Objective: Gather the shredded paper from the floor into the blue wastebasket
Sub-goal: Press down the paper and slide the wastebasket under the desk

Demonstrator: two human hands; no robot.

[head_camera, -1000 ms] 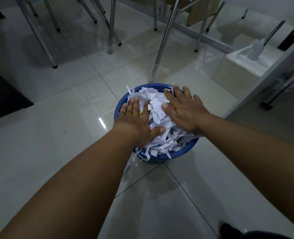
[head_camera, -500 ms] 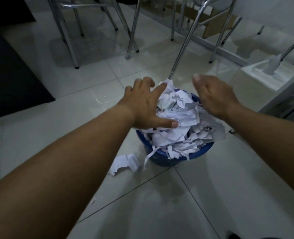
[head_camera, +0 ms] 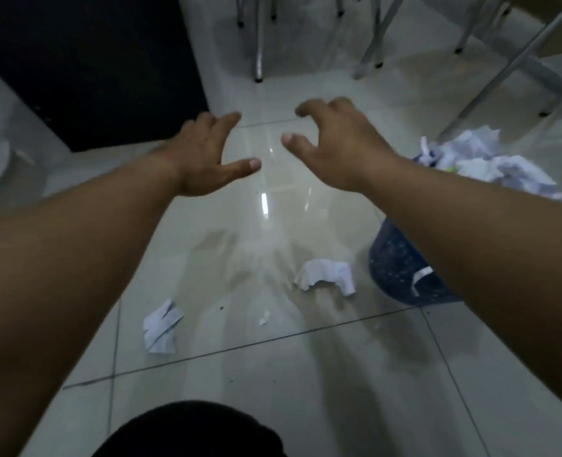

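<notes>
The blue wastebasket (head_camera: 401,268) stands at the right, partly hidden behind my right forearm, heaped with white shredded paper (head_camera: 481,159). Loose paper lies on the tiled floor: a crumpled piece (head_camera: 326,275) just left of the basket, a folded clump (head_camera: 161,328) further left, and a tiny scrap (head_camera: 264,318) between them. My left hand (head_camera: 207,156) and my right hand (head_camera: 335,146) hover side by side above the floor, away from the basket, fingers spread or loosely bent, holding nothing.
A dark mat or panel (head_camera: 85,67) covers the far left floor. Metal chair and table legs (head_camera: 259,37) stand at the back and back right. A dark shape (head_camera: 190,430), part of my body, fills the bottom edge.
Both hands lifted off the paper heap in the basket and swung left over the floor. The view turned left, putting the basket at the right and showing loose paper on the tiles.
</notes>
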